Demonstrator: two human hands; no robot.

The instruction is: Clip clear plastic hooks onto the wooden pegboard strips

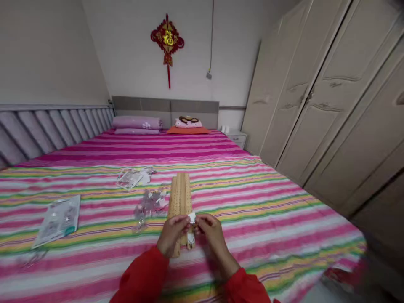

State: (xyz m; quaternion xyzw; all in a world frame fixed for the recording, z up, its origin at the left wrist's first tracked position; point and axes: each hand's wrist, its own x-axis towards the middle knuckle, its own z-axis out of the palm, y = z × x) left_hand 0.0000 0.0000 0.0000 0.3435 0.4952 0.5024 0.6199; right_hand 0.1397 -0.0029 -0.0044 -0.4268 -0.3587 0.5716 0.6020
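The small white piece (192, 217) sits in the grip, between the fingertips of the left hand (176, 229) and the right hand (206, 227). Both hands are drawn together in a pinch, one clamped on each side of it, with a slim gap between them where the white shows. Something small and darker is just below it by the right fingertips, too blurred to make out.

The piece looks like thin card or plastic, so it is probably very light and fairly stiff across its small face, yet likely to bend or crease if squeezed hard. Its smallness makes slipping a bigger worry than weight. The side edges seem the best hold, with a light touch of thumb and forefinger, leaving the middle free of pressure.

Directly under the grip and stretching away beyond it is a wooden board (180, 195) of long strips marked with rows of dots. It looks rigid and light, and should take a firm hold along its long edges. A second white piece (190, 238) lies on its near end, just below the grip.

To the left of the grip, near the board, is a heap of clear little bags (150, 204), seemingly soft and slippery, best lifted by a corner. All this rests on the striped bed (252, 223).
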